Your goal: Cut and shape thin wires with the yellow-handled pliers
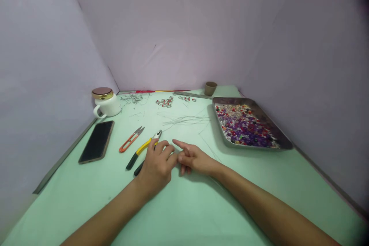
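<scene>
My left hand (159, 165) is closed, its fingers bent and its thumb brought in toward the right hand. Facing it, my right hand (197, 159) pinches thumb against finger while the index finger points out. The fingertips almost meet; whatever lies between them is too small to make out. Partly covered by my left hand are pliers (142, 147) with yellow and black handles. Orange-handled thread snips (129, 143) rest to their left. Beyond the hands lie thin wires (184, 119) and small rings with red and clear beads (165, 103).
At right, a metal tray (256, 147) holds many mixed beads. A phone (97, 142) and a white mug (111, 107) with a gold-rimmed lid stand left. Tangled wire scraps (134, 98), a small brown cup (210, 88) and thin rods (193, 94) lie toward the back wall.
</scene>
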The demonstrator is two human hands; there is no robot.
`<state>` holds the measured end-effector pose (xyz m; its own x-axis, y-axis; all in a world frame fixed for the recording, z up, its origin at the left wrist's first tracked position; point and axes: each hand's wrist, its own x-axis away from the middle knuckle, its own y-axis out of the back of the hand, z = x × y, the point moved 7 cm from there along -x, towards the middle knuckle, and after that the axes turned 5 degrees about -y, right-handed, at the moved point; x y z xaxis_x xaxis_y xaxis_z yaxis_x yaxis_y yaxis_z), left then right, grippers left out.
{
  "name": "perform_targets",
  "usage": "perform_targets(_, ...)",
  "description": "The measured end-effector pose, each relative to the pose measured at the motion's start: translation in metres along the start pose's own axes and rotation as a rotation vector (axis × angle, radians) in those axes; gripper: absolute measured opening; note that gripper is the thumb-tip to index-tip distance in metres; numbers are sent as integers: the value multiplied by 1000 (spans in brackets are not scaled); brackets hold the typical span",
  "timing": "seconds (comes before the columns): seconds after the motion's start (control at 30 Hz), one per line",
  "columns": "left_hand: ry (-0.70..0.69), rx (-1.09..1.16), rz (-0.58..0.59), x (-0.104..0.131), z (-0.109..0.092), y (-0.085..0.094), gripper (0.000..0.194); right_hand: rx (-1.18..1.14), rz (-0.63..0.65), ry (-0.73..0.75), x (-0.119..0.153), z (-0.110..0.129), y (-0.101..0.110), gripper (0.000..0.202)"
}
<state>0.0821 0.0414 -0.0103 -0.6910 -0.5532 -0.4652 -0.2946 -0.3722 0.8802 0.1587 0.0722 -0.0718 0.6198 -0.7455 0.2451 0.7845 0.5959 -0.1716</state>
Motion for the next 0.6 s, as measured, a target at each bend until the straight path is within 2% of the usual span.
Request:
perform_targets(0.17, -44, -39, 86, -4, 2, -3, 17, 10, -23, 19, 2, 3, 1, 61)
perform_targets(0.27, -23, -67, 96, -5, 12, 2, 21, 15, -94, 0, 1, 4, 7, 34)
perform_targets(0.33, -9, -90, 97, -7, 21, 8, 24, 11, -145, 7, 1, 5, 12, 23)
perform_targets(0.47, 14, -124, 88, -12, 36, 19, 22, -46, -200, 65, 2, 8, 17, 22)
perform_targets(0.6, 11, -115, 85, -18, 38, 22, 20, -134, -232, 109, 2, 8, 22, 23)
